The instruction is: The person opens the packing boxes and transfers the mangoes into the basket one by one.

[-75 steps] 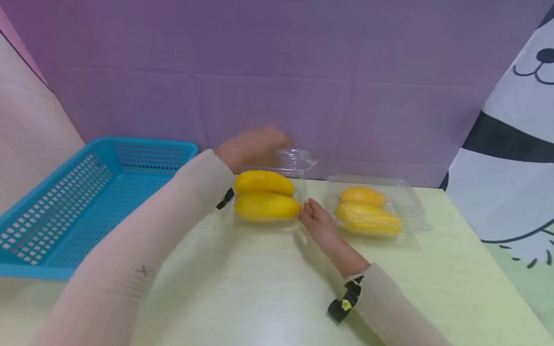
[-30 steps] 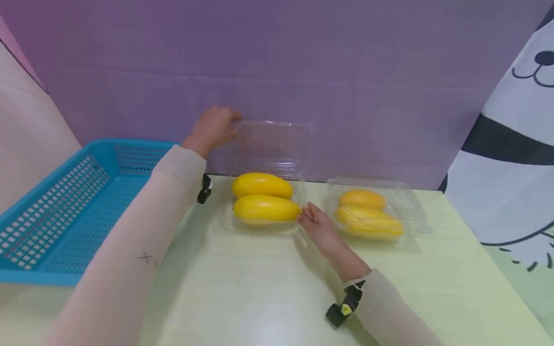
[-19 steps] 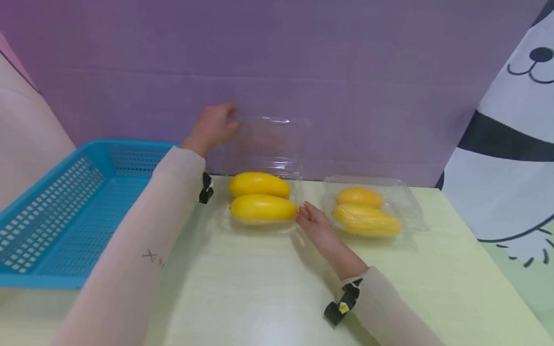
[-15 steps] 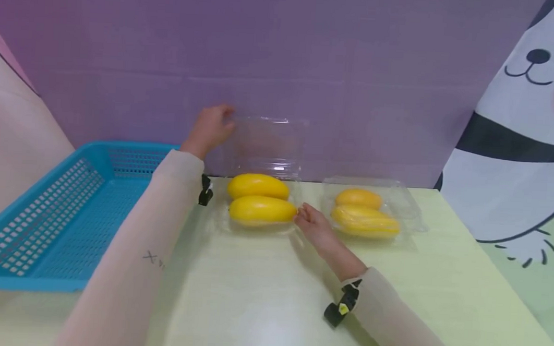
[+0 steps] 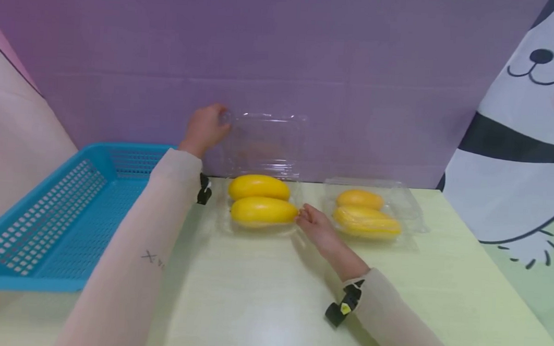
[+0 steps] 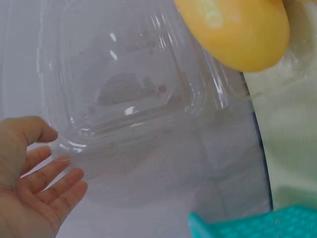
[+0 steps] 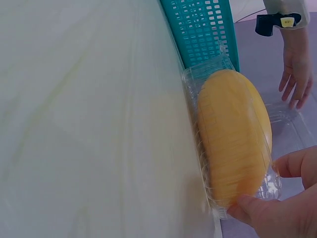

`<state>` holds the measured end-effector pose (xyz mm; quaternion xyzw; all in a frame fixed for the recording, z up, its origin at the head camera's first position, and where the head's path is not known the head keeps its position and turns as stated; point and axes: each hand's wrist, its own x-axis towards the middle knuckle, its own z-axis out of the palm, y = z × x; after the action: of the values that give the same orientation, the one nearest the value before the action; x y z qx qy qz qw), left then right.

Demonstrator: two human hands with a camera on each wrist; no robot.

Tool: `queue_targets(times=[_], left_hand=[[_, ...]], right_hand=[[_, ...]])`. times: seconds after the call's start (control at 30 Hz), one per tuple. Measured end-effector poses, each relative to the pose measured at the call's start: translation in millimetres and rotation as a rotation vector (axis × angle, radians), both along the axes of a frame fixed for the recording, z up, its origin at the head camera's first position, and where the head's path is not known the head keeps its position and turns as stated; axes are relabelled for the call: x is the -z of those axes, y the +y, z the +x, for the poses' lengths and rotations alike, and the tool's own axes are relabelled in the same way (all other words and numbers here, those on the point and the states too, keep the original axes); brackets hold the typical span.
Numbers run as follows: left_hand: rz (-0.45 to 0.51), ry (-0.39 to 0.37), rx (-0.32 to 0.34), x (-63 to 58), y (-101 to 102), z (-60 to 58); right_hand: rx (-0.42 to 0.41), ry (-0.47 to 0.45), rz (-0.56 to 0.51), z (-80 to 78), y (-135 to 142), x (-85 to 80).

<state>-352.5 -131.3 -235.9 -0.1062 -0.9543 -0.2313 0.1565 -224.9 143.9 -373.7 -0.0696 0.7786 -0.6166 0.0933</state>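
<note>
A clear plastic clamshell container (image 5: pixel 299 192) with its lid (image 5: pixel 266 141) raised against the backdrop holds two yellow oblong fruits, one behind the other (image 5: pixel 259 188) and one in front (image 5: pixel 264 211). My left hand (image 5: pixel 205 127) is at the lid's upper left corner. In the left wrist view its thumb and spread, nearly straight fingers (image 6: pixel 52 191) touch or nearly touch that clear corner. At the container's right end, my right hand (image 5: pixel 318 227) pinches the plastic rim between thumb and finger, as the right wrist view shows beside the front fruit (image 7: pixel 233 144).
A blue perforated basket (image 5: pixel 78 283) stands on the left, partly behind my left sleeve. To the right is a second clear container (image 5: pixel 409 206) with two yellow fruits (image 5: pixel 367 223) in it. A purple backdrop (image 5: pixel 283 48) rises behind the pale table (image 5: pixel 261 297).
My left hand has moved left and up from above the fruits, and the lid has swung up from low to upright. The right hand has stayed at the container's right end.
</note>
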Motion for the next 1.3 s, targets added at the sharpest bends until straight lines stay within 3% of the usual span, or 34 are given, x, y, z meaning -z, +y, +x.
queue_targets(times=[0.3,0.43,0.53,0.63,0.7,0.9,1.0,1.17,1.3], left_hand=[[-0.107,-0.116,0.049,-11.6,-4,5.0],[-0.132,-0.072,0.057,-11.6,-4,7.2],[-0.188,0.002,0.083,-13.1,1,9.4],[-0.293,0.054,0.164,-16.0,10,14.7],[-0.351,0.041,0.229,-17.3,18,19.5],[-0.34,-0.145,0.428,-17.8,36,33.3],[-0.319,-0.266,0.493,-15.1,42,39.1],[-0.408,-0.499,0.5,-4.0,57,49.5],[-0.502,-0.618,0.482,5.4,68,56.1]], right_hand=[[-0.002,-0.011,-0.026,-3.0,-2,1.2],[-0.008,-0.013,-0.029,-2.8,-4,0.9],[-0.015,-0.014,-0.026,-2.6,-4,0.3],[-0.012,-0.009,-0.019,-2.6,-3,-0.2],[-0.01,-0.011,-0.019,-2.6,-2,-0.7],[-0.024,-0.001,-0.023,-3.2,1,-1.9],[-0.026,-0.004,-0.023,-2.9,1,-3.1],[-0.012,-0.013,-0.013,-3.2,2,-3.8],[-0.004,-0.016,-0.009,-2.7,3,-3.6]])
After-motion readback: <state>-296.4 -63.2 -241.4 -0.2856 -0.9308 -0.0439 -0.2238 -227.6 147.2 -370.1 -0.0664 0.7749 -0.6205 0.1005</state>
